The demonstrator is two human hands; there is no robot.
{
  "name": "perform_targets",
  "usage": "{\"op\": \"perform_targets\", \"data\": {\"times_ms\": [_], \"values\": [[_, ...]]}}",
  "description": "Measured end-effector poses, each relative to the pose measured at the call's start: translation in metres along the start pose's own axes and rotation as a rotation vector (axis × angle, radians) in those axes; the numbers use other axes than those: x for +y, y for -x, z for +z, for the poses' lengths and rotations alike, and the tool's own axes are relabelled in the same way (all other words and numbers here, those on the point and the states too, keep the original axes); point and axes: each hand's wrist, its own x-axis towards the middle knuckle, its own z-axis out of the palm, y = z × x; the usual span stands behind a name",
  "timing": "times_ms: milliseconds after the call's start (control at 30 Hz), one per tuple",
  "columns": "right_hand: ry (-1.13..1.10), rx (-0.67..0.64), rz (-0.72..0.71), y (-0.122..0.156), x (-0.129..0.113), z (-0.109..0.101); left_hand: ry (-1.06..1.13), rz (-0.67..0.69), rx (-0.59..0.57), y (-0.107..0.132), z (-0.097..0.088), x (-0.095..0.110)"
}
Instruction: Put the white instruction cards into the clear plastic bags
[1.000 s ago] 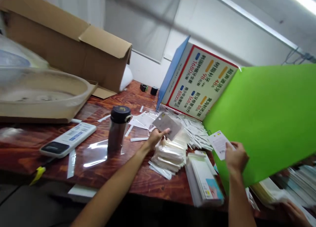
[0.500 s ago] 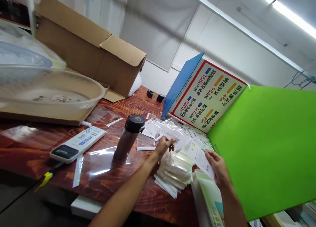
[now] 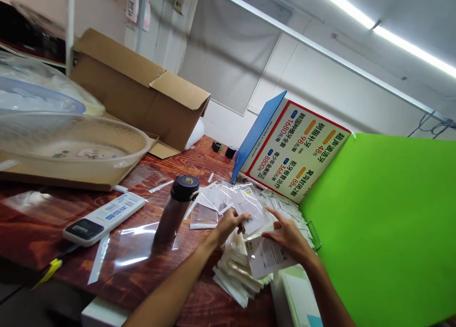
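My left hand (image 3: 232,224) is closed at the near-left edge of a clear plastic sleeve (image 3: 249,206) with a white printed card inside. Just right of it, my right hand (image 3: 289,236) is open, with thumb and index finger spread apart near the sleeve. Below the right thumb lies another white printed card (image 3: 267,258) with a small yellow mark, tilted over the pile. Whether the right hand touches that card is hard to tell. Under both hands sits a stack of clear sleeves (image 3: 237,275) with white edges.
A dark bottle (image 3: 176,208) and a white handheld device (image 3: 105,218) stand to the left. Behind them are a translucent basin (image 3: 133,144) and an open cardboard box (image 3: 142,97). A green panel (image 3: 384,213) and a printed price board (image 3: 295,146) close off the right.
My right hand has let go of the printed card and spread its fingers towards the sleeve. The card now lies lower and to the left. The view has shifted slightly.
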Motion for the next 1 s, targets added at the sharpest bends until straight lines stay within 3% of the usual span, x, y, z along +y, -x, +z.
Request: {"op": "perform_targets", "data": {"times_ms": [167,333,433,733,1000], "values": [[-0.004,0.000,-0.105,-0.027,0.003,0.013,-0.009,0.013,0.014,0.002,-0.001,0.002],[-0.291,-0.078,-0.056,-0.042,0.030,0.028,0.009,-0.008,0.156,-0.002,-0.005,-0.004],[-0.462,-0.046,-0.001,-0.045,0.046,0.038,0.058,-0.024,0.202,-0.007,-0.007,-0.010],[-0.797,-0.047,0.001,-0.042,0.059,0.051,0.060,-0.084,0.138,-0.003,0.004,-0.010],[-0.845,-0.075,-0.014,-0.040,0.060,0.050,0.006,-0.131,0.146,0.002,0.009,-0.007]]}}
